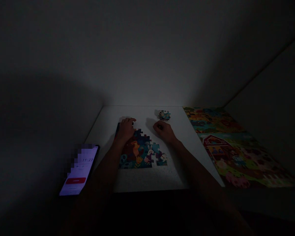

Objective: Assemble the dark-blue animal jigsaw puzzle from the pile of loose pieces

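Observation:
A partly joined jigsaw puzzle [142, 152] with dark blue, orange and teal animal pictures lies on the white board. My left hand [126, 129] rests palm down over the puzzle's upper left corner, its fingers reaching past the far edge and apart. To the right, just above the board, my right hand [163, 131] is curled with thumb and fingers together; anything between them is hidden. Beyond its fingertips sits a small pile of loose puzzle pieces [164, 114]. A gap shows in the puzzle's lower right part, beside a rabbit picture.
At the left, a lit phone [80, 170] reading 11:23 leans at an angle. Two colourful farm and animal pictures [236, 157] lie along the right side of the white board [142, 182]. A wall [142, 65] stands behind the board, and the scene is dim.

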